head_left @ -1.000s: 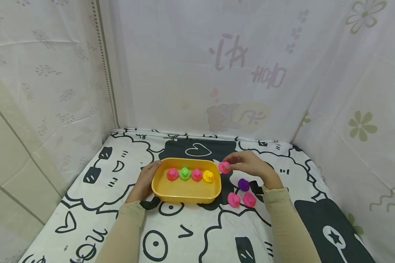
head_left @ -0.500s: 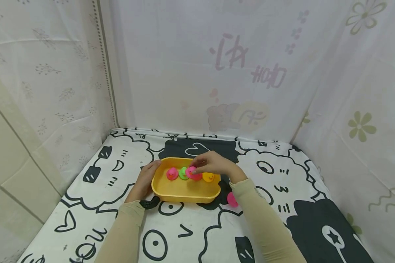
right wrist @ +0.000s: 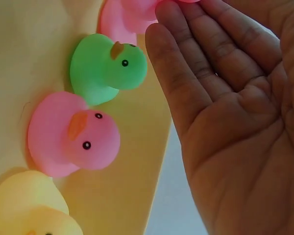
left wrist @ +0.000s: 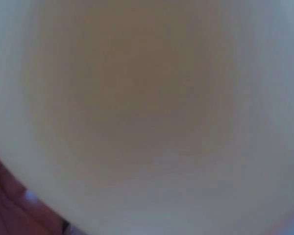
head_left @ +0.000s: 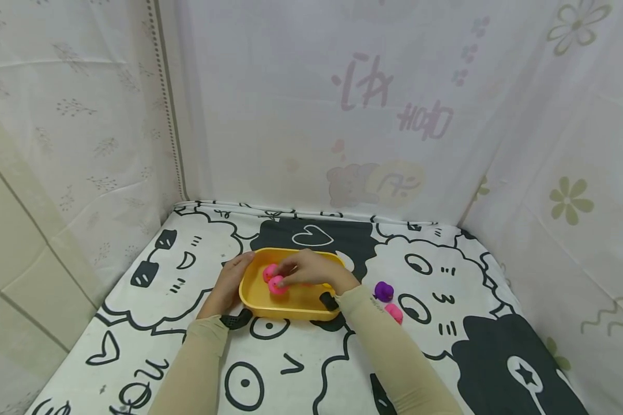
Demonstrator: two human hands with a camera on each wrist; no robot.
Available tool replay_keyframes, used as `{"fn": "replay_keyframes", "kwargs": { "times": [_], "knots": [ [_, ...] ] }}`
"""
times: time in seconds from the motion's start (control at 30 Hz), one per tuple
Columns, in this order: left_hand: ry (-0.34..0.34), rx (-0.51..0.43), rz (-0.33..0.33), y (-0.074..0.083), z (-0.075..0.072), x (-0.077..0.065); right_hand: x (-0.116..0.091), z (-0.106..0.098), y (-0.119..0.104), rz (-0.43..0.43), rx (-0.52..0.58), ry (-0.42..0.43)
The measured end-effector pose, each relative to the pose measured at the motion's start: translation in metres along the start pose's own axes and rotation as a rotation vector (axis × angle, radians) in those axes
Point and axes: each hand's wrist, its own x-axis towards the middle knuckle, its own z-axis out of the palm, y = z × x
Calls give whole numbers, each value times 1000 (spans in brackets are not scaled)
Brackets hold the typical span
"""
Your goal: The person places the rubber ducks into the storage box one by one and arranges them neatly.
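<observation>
At the left end of a yellow plastic tray (head_left: 291,314), my left hand (head_left: 230,283) grips the side near the far corner. My right hand (head_left: 311,270) reaches over the tray and pinches a pink rubber duck (head_left: 277,285) low above its floor, in front of another pink duck (head_left: 270,271). In the right wrist view a green duck (right wrist: 98,68), a pink duck (right wrist: 73,132) and a yellow duck (right wrist: 29,208) stand in a row in the tray; from the head the hand mostly hides these. A pale blurred surface fills most of the left wrist view.
Right of the tray a purple duck (head_left: 383,291) and a pink duck (head_left: 394,313) lie on the black-and-white patterned cloth (head_left: 270,369), partly beside the right sleeve (head_left: 389,351). Pale printed curtains (head_left: 301,115) stand around the back and sides.
My right hand has carried the pink duck from beyond the tray's right end leftward, over the row, and down to the front of the leftmost duck. My left hand stays put.
</observation>
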Motion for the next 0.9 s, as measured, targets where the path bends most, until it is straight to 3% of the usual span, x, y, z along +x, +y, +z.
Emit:
{"fn": "replay_keyframes", "kwargs": {
  "times": [0.6, 0.9],
  "knots": [
    [1, 27, 9, -1, 1, 1, 16, 13, 0, -43, -128, -57],
    [4, 34, 5, 0, 0, 0, 21, 16, -4, -64, -141, -87]
  ]
}}
